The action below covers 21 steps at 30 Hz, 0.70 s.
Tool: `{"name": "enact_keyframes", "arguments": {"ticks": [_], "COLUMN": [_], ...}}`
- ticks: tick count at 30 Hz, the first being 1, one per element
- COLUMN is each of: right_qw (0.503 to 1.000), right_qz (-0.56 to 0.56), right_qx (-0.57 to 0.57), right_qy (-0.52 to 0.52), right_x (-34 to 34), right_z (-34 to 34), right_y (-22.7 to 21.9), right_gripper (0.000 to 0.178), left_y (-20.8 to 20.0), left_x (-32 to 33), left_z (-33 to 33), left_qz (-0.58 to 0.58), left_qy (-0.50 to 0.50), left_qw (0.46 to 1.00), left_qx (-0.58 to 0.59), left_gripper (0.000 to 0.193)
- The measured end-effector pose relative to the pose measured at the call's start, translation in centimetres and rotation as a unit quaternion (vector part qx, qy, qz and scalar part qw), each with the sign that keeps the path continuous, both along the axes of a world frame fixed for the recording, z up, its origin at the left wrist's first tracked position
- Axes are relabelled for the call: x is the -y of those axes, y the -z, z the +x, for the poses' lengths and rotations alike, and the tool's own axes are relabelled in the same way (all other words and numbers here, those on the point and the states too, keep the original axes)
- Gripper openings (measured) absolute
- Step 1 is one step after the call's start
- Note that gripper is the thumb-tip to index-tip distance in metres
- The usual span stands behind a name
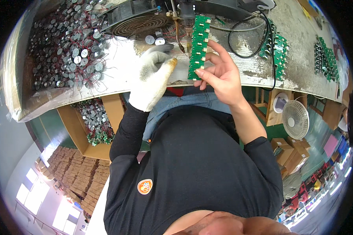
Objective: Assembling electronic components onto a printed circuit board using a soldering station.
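Note:
My right hand (223, 76), bare, grips the lower end of a long green circuit board strip (200, 45) with small white connectors along its edge. The thumb lies on the face of the strip, and the strip stands roughly upright in view. To its left, my left hand (151, 76) wears a whitish glove with brown-stained fingertips. Its fingers are half curled, the thumb apart from them, and nothing shows between them. Just beyond this hand hangs a soldering tip (181, 46) on a stand, close to the strip's left edge.
Many small round metal motors (72, 58) with red wires heap at the left of the bench; two more (159, 41) lie near a black fan (139, 23). Green boards (279, 55) and a looped black cable (243, 56) are at right. A cardboard box (76, 131) stands below left.

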State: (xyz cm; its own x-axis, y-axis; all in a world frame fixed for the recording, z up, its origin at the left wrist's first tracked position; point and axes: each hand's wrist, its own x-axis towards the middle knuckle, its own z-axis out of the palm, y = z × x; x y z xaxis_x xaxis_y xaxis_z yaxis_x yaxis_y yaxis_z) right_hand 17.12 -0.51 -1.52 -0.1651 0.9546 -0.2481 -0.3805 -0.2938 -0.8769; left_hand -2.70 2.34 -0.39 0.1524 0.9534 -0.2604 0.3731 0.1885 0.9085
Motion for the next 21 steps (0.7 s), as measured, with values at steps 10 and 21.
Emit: {"name": "enact_keyframes", "arguments": {"ticks": [10, 21], "right_qw": [1.0, 1.0], "right_qz": [0.009, 0.018], "right_qx": [-0.003, -0.015], "right_qy": [-0.005, -0.005], "right_x": [0.1, -0.1], "right_z": [-0.1, -0.2], "right_y": [0.0, -0.1], "right_gripper": [0.068, 0.069], "left_y": [-0.9, -0.5], "left_x": [0.3, -0.2], "left_z": [1.1, 1.2], "left_qz": [-0.116, -0.139], "left_qy": [0.037, 0.007], "left_qw": [0.982, 0.975], "left_qx": [0.145, 0.171], "left_gripper": [0.019, 0.016]}}
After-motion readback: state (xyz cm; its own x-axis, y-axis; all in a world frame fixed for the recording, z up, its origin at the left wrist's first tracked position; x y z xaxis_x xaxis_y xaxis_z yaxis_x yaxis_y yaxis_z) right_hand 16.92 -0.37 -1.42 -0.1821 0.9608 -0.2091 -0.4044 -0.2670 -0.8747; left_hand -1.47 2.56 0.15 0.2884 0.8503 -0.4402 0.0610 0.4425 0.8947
